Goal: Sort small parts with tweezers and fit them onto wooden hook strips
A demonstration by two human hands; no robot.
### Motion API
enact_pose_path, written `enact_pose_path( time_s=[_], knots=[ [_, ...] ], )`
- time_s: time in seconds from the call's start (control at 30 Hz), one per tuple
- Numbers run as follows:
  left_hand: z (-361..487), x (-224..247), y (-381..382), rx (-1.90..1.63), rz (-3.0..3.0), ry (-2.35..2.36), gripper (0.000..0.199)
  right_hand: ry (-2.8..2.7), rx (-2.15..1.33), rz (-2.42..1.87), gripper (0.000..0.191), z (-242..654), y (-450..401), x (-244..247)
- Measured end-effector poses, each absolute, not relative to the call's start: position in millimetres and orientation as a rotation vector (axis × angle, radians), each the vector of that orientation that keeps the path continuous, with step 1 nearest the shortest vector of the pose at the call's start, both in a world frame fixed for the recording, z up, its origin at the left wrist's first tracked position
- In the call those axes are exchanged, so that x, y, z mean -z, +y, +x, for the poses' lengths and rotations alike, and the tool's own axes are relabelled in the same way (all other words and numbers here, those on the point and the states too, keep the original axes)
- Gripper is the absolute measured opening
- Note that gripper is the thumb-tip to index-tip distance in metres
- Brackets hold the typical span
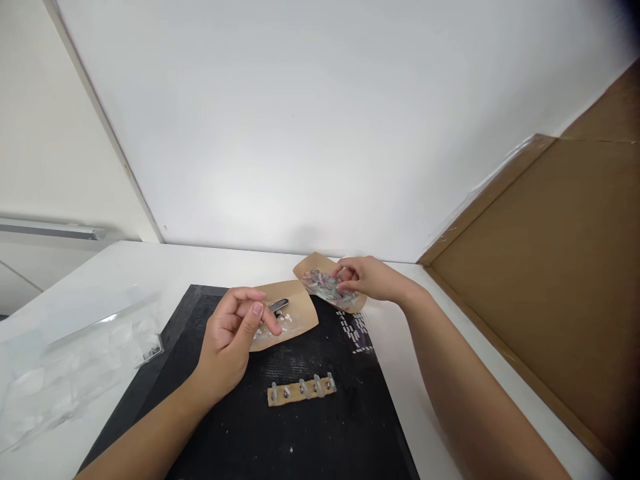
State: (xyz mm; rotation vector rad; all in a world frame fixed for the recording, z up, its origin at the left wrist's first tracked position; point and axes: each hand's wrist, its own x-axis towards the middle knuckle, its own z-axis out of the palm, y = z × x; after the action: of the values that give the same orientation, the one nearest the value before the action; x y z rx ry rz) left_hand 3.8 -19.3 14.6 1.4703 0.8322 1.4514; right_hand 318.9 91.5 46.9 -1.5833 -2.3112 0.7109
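Note:
Over a brown paper tray point(306, 317), my left hand point(231, 337) has its fingers curled and the thumb pressed against them; anything tiny in the pinch is hidden. That tray holds small white bits point(286, 320) and a dark, shiny elongated tool point(279, 305), partly behind my fingers. My right hand point(367, 277) reaches over a second brown paper tray point(314, 261), thumb and forefinger apart at a heap of small mixed grey, clear and reddish pieces point(327, 287). In front of both hands lies a tan strip point(303, 392) with several clear upright pegs and small round metallic parts.
A black mat point(240, 433) covers the middle of the white table point(150, 263). Clear plastic compartment boxes point(75, 367) stand at the left. White label-like marks point(356, 332) show near the mat's right edge. A cardboard panel point(550, 267) rises at the right, a white wall behind.

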Motion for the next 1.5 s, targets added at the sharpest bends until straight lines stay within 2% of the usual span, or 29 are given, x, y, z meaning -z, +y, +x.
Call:
enact_pose_path(
  time_s=[0.57,0.77,0.9,1.03,1.2,1.5],
  knots=[
    [2,-8,-17,-1.517,1.499,0.658,0.011,-2.328,-0.749,-1.594,0.026,311,79,-65],
    [1,-7,-14,-1.481,1.522,0.708,0.012,-2.244,-0.823,-1.456,0.028,300,73,-69],
    [-3,-6,-12,-1.443,1.669,0.825,0.012,-2.051,-1.038,-1.302,0.033,288,70,-69],
    [-7,-8,-8,-1.392,2.081,1.107,0.011,-1.858,-1.194,-1.161,0.035,277,67,-70],
    [-9,-5,-2,-1.322,2.406,1.302,0.011,-1.799,-1.188,-1.058,0.036,269,65,-72],
    [-15,-6,6,-1.017,2.58,1.527,0.006,-1.77,-1.178,-0.979,0.027,264,57,-77]
  ],
)
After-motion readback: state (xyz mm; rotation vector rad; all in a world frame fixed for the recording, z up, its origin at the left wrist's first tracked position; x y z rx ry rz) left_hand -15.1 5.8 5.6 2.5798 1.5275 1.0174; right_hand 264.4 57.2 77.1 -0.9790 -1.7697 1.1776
